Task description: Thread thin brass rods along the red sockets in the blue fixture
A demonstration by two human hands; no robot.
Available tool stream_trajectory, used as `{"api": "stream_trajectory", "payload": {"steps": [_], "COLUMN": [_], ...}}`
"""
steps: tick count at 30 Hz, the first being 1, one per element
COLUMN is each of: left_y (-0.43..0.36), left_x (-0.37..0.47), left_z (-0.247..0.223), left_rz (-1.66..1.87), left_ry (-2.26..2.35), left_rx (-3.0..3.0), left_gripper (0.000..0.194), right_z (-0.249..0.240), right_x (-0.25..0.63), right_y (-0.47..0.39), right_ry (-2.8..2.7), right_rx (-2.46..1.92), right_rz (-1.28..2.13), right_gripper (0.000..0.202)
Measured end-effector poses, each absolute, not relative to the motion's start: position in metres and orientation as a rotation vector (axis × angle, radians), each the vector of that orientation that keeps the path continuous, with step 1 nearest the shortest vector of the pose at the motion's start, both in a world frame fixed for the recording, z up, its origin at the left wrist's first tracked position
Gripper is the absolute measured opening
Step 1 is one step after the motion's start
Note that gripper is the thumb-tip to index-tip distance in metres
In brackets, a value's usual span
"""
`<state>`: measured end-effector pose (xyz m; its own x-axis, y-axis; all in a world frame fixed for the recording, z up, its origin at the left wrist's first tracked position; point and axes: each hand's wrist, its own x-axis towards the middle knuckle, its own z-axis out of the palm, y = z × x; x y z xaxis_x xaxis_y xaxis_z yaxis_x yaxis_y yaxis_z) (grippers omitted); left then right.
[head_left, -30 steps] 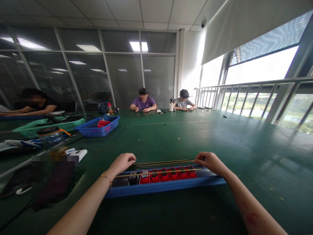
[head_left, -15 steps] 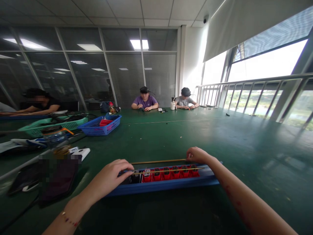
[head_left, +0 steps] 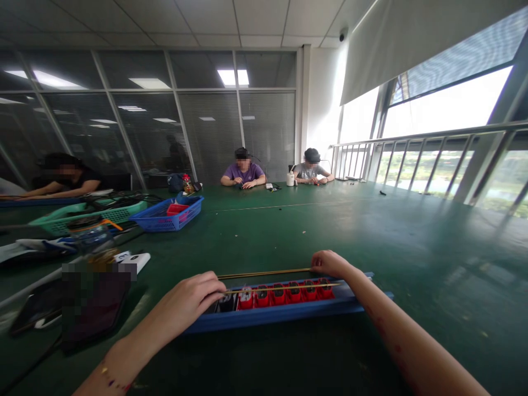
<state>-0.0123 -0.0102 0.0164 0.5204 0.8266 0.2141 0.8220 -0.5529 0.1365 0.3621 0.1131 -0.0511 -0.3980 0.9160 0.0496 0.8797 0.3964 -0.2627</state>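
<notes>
A long blue tray (head_left: 280,315) lies across the table in front of me. Inside it stands a row of small red cups (head_left: 279,297) with dark contents, and black pieces (head_left: 226,304) fill its left end. Over the row runs a thin yellowish stick (head_left: 280,287), its left end pinched in the fingers of my left hand (head_left: 202,291). Along the tray's far side lie more thin sticks (head_left: 264,272). My right hand (head_left: 332,264) has its fingers closed at the right end of these; its fingertips are partly hidden.
To the left are a blue basket (head_left: 175,220) with a red container, a green basket (head_left: 61,220) of cables, a jar (head_left: 93,239), and a dark phone-like device (head_left: 94,308). Several people sit around the green table (head_left: 256,236), one (head_left: 243,170) straight across.
The view has shifted slightly. Both hands keep almost the same places and grips; more of the tray's front right end now shows beyond my right forearm.
</notes>
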Motion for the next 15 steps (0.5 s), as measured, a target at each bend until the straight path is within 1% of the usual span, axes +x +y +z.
{"api": "stream_trajectory", "payload": {"steps": [6,8,11,15], "left_y": [-0.002,0.005,0.02,0.043], "left_x": [-0.036,-0.041,-0.041,-0.032], "left_z": [0.047,0.052,0.047,0.025], "left_rz": [0.59,0.602,0.529,0.374], "left_ry": [1.619,1.651,1.651,1.636], "left_rx": [2.807,2.773,2.683,2.581], "left_gripper": [0.026,0.027,0.026,0.02], "right_z": [-0.054,-0.054,-0.054,-0.056], "right_x": [0.364,0.364,0.365,0.366], "right_y": [0.113,0.112,0.113,0.114], "right_ry": [-2.445,-2.433,-2.421,-2.426], "right_rx": [-1.627,-1.636,-1.627,-1.605], "right_rz": [0.214,0.199,0.229,0.276], "right_gripper": [0.021,0.021,0.018,0.016]}}
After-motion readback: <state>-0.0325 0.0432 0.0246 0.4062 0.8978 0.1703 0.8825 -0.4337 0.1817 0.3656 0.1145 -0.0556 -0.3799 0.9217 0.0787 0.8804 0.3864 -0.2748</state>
